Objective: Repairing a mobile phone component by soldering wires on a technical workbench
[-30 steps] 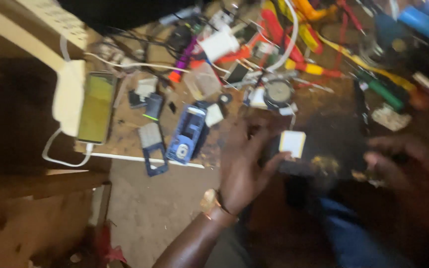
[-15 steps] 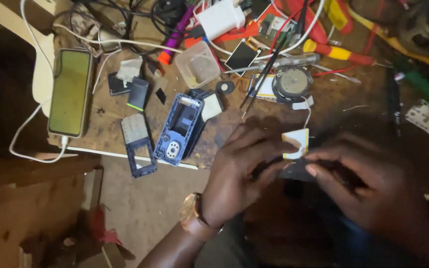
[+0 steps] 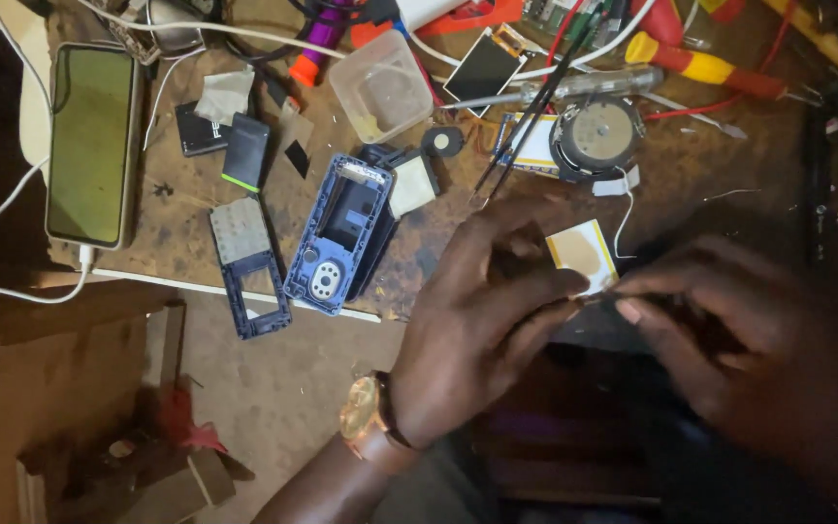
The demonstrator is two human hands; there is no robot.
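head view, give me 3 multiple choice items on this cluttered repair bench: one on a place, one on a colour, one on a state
1. Where does the smartphone lie?
A. at the bench's left edge
B. under the right hand
C. inside the plastic tub

2. What colour is the opened phone shell beside the grey cover?
A. red
B. blue
C. white

3. How does the smartphone stand?
A. snapped in two
B. cable plugged in, screen dark
C. face down, no cable

Answers: 1 A, it rests far left, away from the left hand and right hand. 2 B, its frame is plainly blue. 3 B, a white cable runs into its lower end and the screen shows no image.
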